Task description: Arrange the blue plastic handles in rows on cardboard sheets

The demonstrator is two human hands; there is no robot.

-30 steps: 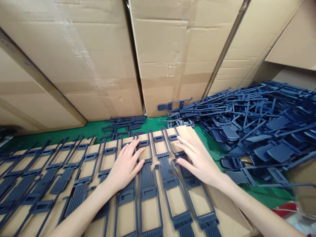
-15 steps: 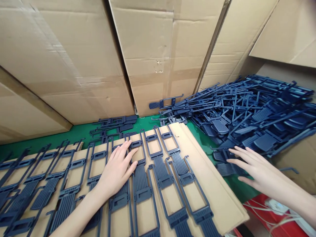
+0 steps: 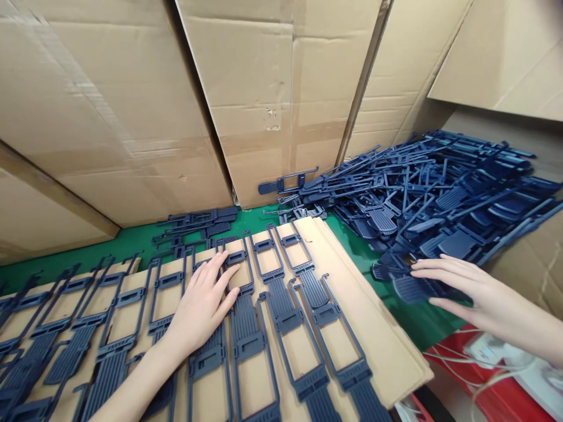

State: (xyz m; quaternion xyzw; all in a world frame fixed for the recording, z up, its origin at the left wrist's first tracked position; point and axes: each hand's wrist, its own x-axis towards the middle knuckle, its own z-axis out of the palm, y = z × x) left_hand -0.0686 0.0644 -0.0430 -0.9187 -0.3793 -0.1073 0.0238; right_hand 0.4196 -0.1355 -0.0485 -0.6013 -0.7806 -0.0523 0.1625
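Atop blue frames [image 3: 250, 347], the left hand [image 3: 203, 303] lies loosely spread; the right hand [image 3: 479, 291] arches over a ribbed part [image 3: 411, 288], grip unclear.

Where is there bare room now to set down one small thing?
Right strip of the cardboard, between the dark parts and its right edge; also a narrow gap of green surface between cardboard and heap. Crowded: the cardboard's left and middle, under parts and the left hand, and the heap, by the right hand.

1. The left hand [image 3: 202, 302] is bare, with long, thin fingers.
2. The right hand [image 3: 481, 290] is bare too.
3. Both arms [image 3: 143, 378] look slim and bare, as far as they show.
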